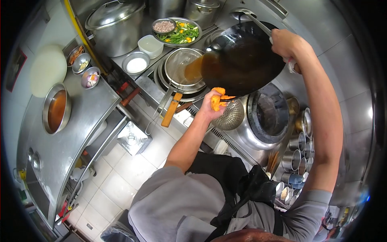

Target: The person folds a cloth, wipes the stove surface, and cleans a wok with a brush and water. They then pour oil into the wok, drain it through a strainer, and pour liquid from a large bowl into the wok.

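A large black wok (246,56) is tilted to the left, and brown liquid (195,69) pours from it into a round mesh strainer (177,64). My left hand (210,107) is closed around an orange cloth (217,103) at the wok's near edge. At the far right rim, my right hand (284,44) is closed on the handle of a metal ladle (260,25). A bit of white cloth (291,65) shows under that hand; whether it also grips the wok's rim is hidden. The strainer rests over nested metal pots (161,76), its wooden handle (172,109) pointing toward me.
A perforated skimmer (230,116) lies beside the round burner (268,113). Behind the strainer stand a bowl of cut vegetables (183,33), a white powder bowl (136,64) and a lidded stockpot (115,28). On the left counter (86,109) sits a bowl of brown liquid (58,111).
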{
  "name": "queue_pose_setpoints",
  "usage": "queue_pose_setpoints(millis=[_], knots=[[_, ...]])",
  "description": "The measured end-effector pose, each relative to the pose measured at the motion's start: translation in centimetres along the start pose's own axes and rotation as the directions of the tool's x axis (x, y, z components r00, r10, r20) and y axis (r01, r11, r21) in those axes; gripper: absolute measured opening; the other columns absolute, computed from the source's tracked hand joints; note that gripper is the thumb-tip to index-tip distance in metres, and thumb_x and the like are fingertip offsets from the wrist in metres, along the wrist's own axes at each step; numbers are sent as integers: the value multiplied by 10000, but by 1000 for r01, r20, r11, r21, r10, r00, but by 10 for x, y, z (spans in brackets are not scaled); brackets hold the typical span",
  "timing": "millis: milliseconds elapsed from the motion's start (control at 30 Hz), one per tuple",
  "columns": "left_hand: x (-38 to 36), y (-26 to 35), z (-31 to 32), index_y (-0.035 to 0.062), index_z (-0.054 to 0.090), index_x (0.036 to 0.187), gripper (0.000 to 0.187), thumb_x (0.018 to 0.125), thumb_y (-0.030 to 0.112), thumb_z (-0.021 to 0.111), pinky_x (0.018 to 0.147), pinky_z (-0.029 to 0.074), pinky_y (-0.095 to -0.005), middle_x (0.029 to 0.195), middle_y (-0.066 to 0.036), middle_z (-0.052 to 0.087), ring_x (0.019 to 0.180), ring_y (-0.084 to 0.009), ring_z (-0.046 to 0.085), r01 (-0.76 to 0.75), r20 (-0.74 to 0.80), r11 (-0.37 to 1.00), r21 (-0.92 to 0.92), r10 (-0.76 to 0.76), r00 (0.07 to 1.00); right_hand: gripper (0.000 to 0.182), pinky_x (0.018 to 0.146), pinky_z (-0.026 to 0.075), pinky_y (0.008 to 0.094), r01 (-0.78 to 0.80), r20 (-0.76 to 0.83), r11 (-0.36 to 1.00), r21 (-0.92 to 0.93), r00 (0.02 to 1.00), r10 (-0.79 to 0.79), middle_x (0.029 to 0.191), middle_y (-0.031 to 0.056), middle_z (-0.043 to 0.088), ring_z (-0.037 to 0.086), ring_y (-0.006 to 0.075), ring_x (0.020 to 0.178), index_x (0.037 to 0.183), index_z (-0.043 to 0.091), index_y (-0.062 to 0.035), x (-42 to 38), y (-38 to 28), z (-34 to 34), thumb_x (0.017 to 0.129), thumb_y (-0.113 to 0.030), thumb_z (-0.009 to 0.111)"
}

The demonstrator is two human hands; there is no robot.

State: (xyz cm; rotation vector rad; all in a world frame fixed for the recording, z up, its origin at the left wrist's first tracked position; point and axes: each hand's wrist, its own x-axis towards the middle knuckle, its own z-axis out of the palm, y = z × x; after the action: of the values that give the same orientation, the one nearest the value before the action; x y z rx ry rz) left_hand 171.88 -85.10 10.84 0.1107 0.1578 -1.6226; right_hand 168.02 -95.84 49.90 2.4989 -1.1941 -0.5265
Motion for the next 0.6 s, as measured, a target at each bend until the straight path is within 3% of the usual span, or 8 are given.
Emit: queue_pose_setpoints(millis=[67,100,200,333,400,467,533,600], knots=[[0,-3,-2,119,633,1057,294,767,151,668,462,399,-195,1024,-103,662,734,-168,559,-8,-17,999,-49,7,1000,232,784,603,486,93,-32,992,-89,995,-96,932,259,751,751,408,897,1000,738,65,4,-7,-5,870,-44,579],[0,-5,-3,97,610,1067,290,782,134,647,445,389,-184,1020,-121,646,699,-168,541,-29,-4,995,-100,28,1000,214,751,598,484,121,-24,988,-92,992,-123,912,290,733,739,428,862,900,703,103,10,-9,-5,846,-87,618],[8,-3,-22,60,570,1047,258,798,112,618,410,366,-171,1016,-158,619,652,-164,514,-30,28,978,-204,37,999,220,797,590,487,175,-99,978,-113,977,-187,933,294,732,729,435,915,906,714,98,22,-15,-6,843,-86,611],[20,0,-47,26,561,1043,263,799,110,613,388,373,-176,964,-165,606,614,-161,503,-53,160,965,-258,96,982,262,810,583,482,175,-151,981,-86,971,-187,935,281,733,722,432,939,1009,701,105,3,-31,-24,855,-85,605],[20,4,-48,10,569,1058,277,802,112,604,379,369,-184,956,-166,607,577,-156,490,-56,158,962,-267,101,982,287,823,581,479,206,-38,955,-212,975,-219,1000,275,730,713,426,988,1092,665,92,9,-29,-27,878,-90,604],[21,8,-55,3,589,1044,269,799,114,604,371,374,-201,949,-169,636,542,-155,485,-25,211,968,-251,80,974,333,855,571,493,49,-34,999,-8,998,-49,1084,285,714,696,434,1034,1190,626,49,-17,-29,-33,900,-115,621],[14,6,-43,13,608,1012,246,789,116,616,367,373,-207,946,-166,671,530,-158,502,-117,105,987,-111,129,986,378,871,563,503,60,-100,997,48,993,-55,1094,286,711,690,440,1043,1252,609,21,-19,-4,-12,908,-133,631],[15,4,-43,30,624,1004,236,787,124,631,418,443,-226,944,-165,695,578,-180,589,-95,92,995,-20,96,991,426,886,555,514,63,-160,993,105,986,-45,1104,288,707,684,447,1053,1314,593,-8,-29,25,17,915,-152,640]])
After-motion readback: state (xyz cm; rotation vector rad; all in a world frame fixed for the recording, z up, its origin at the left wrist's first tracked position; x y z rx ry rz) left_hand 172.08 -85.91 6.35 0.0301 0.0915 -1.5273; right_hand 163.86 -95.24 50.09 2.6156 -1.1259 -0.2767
